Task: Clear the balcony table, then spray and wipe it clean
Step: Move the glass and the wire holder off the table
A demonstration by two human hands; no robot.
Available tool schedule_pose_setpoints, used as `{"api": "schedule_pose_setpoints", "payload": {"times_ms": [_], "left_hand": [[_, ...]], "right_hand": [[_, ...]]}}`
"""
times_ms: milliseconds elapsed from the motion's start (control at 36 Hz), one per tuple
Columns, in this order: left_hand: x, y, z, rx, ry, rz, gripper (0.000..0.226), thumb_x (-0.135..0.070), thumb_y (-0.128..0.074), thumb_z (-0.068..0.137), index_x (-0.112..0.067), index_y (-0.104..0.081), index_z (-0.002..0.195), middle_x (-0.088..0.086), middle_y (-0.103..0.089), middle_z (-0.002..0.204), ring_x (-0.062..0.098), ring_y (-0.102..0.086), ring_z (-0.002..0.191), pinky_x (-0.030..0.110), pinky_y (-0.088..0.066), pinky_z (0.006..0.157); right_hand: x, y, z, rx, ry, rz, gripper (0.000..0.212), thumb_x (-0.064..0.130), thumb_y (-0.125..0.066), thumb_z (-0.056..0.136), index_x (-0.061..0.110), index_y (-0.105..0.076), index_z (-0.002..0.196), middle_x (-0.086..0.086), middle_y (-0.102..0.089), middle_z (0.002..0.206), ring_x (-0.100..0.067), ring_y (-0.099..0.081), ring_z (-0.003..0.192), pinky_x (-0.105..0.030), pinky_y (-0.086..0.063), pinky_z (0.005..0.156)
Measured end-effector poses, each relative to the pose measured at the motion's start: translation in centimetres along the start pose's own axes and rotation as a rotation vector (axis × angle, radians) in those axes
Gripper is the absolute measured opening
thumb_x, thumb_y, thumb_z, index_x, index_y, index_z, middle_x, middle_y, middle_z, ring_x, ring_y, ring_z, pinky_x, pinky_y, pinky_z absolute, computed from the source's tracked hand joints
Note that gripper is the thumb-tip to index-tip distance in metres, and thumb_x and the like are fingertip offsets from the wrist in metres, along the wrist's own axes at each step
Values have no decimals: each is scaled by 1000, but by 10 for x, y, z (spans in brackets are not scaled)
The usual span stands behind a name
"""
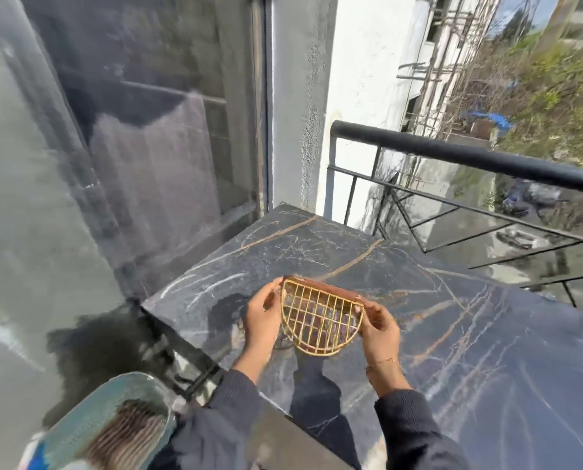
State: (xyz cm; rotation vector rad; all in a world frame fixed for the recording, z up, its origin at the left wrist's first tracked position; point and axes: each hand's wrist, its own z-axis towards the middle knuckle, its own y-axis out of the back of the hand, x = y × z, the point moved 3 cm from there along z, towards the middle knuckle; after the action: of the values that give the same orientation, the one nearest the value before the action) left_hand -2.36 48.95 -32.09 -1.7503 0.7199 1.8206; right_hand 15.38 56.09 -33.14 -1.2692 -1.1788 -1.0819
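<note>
Because it is only thin gold wire on a wooden base, the rack [320,317] looks light and stiff, though the wires could bend if squeezed hard. It is held just above the table [452,334], over the near part of the dark marble top and well away from the railing [469,157] on the table's far side. The left hand [261,320] grasps one end and the right hand [379,330] the other, fingers curled round the wooden edge and the outer wire. Those ends seem the best hold: the base is firm, and smooth wire alone may slip. A marble top would chip a dropped thing.
</note>
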Motion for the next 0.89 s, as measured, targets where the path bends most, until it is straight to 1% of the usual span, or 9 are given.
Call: {"api": "schedule_pose_setpoints", "payload": {"times_ms": [111, 222, 333, 417, 528, 583, 667, 750, 889], "left_hand": [[-12, 69, -34, -72, -34, 30, 31, 4, -47, 94, -7, -65, 117, 3, -65, 114, 16, -60, 103, 25, -47, 89], [-9, 142, -76, -191, -74, 56, 26, 7, -52, 90, 0, -66, 111, 8, -67, 108, 16, -61, 96, 5, -46, 78], [18, 205, -110, -296, 72, 20, 19, -1, -58, 90, -3, -69, 106, 9, -70, 105, 13, -63, 90, 14, -49, 82], [46, 245, -135, -351, 160, 65, 16, 1, -58, 89, -3, -70, 98, 11, -70, 91, 22, -62, 84, 37, -50, 82], [90, 286, -172, -463, 307, 125, 15, 3, -61, 87, 2, -72, 97, -1, -64, 66, -3, -60, 55, 8, -45, 54], [112, 299, -189, -522, 371, 149, 15, 7, -60, 86, 6, -71, 95, -8, -62, 64, -11, -56, 48, 1, -40, 50], [144, 315, -213, -590, 442, 210, 15, 5, -60, 86, 3, -73, 94, 1, -67, 83, 1, -56, 63, 4, -39, 58], [176, 325, -229, -611, 515, 206, 14, 4, -59, 87, 2, -73, 92, 8, -69, 84, 19, -60, 76, 15, -43, 65], [215, 333, -236, -674, 592, 185, 20, 5, -57, 88, -9, -68, 79, -4, -62, 68, 9, -55, 66, 4, -41, 53]], "right_hand": [[1, -30, -62, 43, -15, 40, 18, 0, -58, 87, 15, -59, 77, -1, -60, 76, -10, -52, 70, -26, -44, 69], [-14, -57, -121, 186, -44, -4, 8, -2, -57, 88, 5, -57, 86, -3, -57, 73, -8, -50, 63, -19, -43, 62], [-40, -83, -160, 275, -95, -131, 17, 1, -58, 88, 11, -58, 73, -2, -58, 67, 3, -52, 52, -12, -45, 51], [-70, -102, -188, 359, -196, -256, 14, 7, -63, 86, 9, -63, 72, -10, -63, 73, -16, -54, 70, -32, -45, 66], [-116, -115, -223, 435, -335, -452, 5, 17, -68, 81, 13, -67, 79, -12, -68, 81, -22, -60, 78, -39, -50, 78], [-139, -123, -237, 488, -399, -499, 5, 13, -66, 83, 8, -68, 83, -13, -67, 81, -23, -61, 74, -38, -53, 73], [-174, -134, -256, 597, -429, -600, 18, 12, -56, 90, 14, -60, 73, -11, -59, 79, -21, -54, 67, -30, -45, 64], [-201, -140, -271, 670, -426, -754, 13, 17, -56, 90, 13, -63, 79, -8, -58, 83, -22, -53, 80, -32, -43, 75], [-234, -150, -278, 764, -429, -944, 10, 11, -56, 87, 11, -66, 87, -12, -66, 94, -28, -60, 95, -31, -44, 83]]}}
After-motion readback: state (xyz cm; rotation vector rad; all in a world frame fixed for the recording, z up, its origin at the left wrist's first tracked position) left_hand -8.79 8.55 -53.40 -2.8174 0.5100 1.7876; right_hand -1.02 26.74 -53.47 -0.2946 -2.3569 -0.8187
